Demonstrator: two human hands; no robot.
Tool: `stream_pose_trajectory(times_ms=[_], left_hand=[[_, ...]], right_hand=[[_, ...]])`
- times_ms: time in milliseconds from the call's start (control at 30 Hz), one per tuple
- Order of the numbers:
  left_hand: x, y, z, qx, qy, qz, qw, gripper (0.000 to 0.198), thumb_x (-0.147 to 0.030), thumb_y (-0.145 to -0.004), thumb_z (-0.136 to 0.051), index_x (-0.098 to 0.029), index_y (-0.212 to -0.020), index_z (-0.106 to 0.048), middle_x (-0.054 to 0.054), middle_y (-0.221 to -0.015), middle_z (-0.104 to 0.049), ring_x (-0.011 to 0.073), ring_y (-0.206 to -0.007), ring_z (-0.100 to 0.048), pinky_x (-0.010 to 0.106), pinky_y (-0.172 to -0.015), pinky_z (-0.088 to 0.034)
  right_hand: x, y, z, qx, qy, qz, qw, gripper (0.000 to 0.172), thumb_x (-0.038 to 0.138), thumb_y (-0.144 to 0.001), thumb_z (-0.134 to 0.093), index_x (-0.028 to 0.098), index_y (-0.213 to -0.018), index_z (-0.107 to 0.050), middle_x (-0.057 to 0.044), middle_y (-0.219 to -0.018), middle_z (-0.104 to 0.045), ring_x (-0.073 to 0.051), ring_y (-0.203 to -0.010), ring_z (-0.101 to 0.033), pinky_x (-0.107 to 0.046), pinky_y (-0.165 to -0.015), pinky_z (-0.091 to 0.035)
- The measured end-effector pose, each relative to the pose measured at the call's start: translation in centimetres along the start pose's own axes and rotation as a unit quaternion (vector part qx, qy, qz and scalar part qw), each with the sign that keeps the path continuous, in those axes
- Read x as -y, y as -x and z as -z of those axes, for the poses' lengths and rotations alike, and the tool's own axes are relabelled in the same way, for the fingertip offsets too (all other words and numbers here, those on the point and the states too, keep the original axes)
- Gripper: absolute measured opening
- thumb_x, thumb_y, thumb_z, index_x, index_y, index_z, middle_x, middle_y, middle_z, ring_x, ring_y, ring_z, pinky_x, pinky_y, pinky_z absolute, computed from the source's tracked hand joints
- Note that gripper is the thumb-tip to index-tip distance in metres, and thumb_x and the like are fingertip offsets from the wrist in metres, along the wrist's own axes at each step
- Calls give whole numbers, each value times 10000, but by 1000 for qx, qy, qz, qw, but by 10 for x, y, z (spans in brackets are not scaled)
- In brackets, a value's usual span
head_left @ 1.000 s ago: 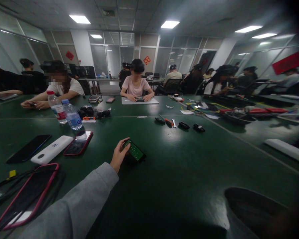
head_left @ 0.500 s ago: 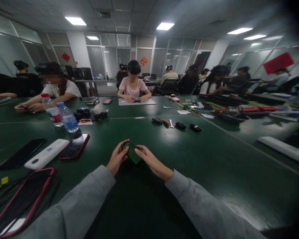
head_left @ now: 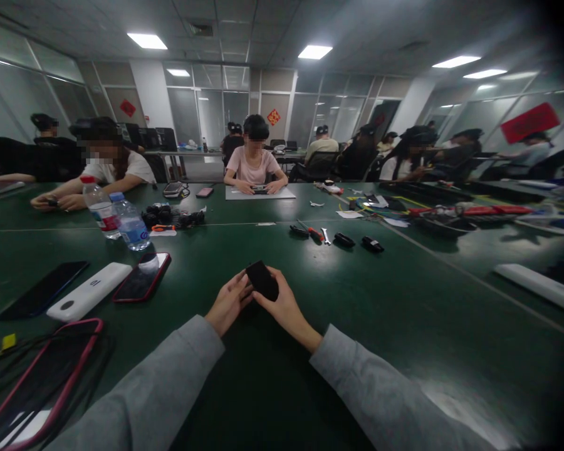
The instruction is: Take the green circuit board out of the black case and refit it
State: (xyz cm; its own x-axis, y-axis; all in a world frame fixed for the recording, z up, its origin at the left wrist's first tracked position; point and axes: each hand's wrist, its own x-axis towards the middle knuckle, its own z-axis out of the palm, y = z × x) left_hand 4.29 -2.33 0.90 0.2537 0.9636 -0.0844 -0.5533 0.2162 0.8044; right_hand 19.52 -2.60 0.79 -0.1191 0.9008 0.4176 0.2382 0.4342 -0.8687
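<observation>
A small circuit board (head_left: 263,281) is held tilted above the green table, with its flat black face toward me. My right hand (head_left: 282,304) is closed around its right side, thumb at the near edge and fingers behind. At the left edge, the fingers of my left hand (head_left: 230,300) press against the board, partly curled, with some of the fingertips hidden behind it. The green side is turned out of sight.
On the left lie a white power bank (head_left: 90,291), a red-edged phone (head_left: 142,277), a dark phone (head_left: 44,290) and a pink-framed phone (head_left: 42,382) under cables. Two bottles (head_left: 130,225) stand beyond. Ahead are a wrench (head_left: 326,236), a screwdriver (head_left: 315,233) and black pieces (head_left: 344,240). A co-worker (head_left: 255,161) sits opposite.
The circuit board has been turned over, from its green side to its black face. My right hand has shifted its grip around it, and my left hand has moved to its left edge.
</observation>
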Motion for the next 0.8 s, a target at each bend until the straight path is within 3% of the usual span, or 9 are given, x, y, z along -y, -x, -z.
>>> stream_pose_trajectory(times_ms=[167, 333, 533, 800], left_hand=[[5, -4, -4, -49, 0, -11, 999, 478, -258, -726, -664, -203, -1170, -498, 100, -1170, -573, 174, -954, -600, 326, -841, -484], [4, -3, -6, -44, -11, -26, 999, 411, -207, -704, -682, -161, -1093, -557, 109, -1143, -586, 186, -977, -593, 325, -866, -486], [6, -3, -4, -67, -23, -45, 996, 431, -200, -691, -692, -172, -1101, -561, 111, -1145, -588, 206, -992, -592, 339, -847, -505], [10, -4, -6, -95, -51, -63, 992, 450, -225, -698, -688, -198, -1121, -539, 100, -1134, -598, 208, -1000, -592, 372, -855, -506]], right_hand=[[-10, -4, -3, -39, -3, -18, 999, 540, 351, -720, -637, 227, -1202, -425, -42, -1127, -514, -178, -1053, -488, -344, -943, -378], [-10, -7, 0, 17, -28, -15, 999, 522, 386, -762, -593, 238, -1233, -420, -40, -1142, -513, -173, -1067, -488, -336, -953, -375], [-6, -5, 2, 27, -29, -7, 999, 476, 384, -811, -537, 240, -1246, -411, -45, -1169, -508, -171, -1098, -475, -340, -976, -363], [-4, -3, 5, -34, -52, -4, 998, 473, 374, -812, -538, 234, -1249, -423, -50, -1233, -484, -179, -1156, -441, -347, -1023, -318]])
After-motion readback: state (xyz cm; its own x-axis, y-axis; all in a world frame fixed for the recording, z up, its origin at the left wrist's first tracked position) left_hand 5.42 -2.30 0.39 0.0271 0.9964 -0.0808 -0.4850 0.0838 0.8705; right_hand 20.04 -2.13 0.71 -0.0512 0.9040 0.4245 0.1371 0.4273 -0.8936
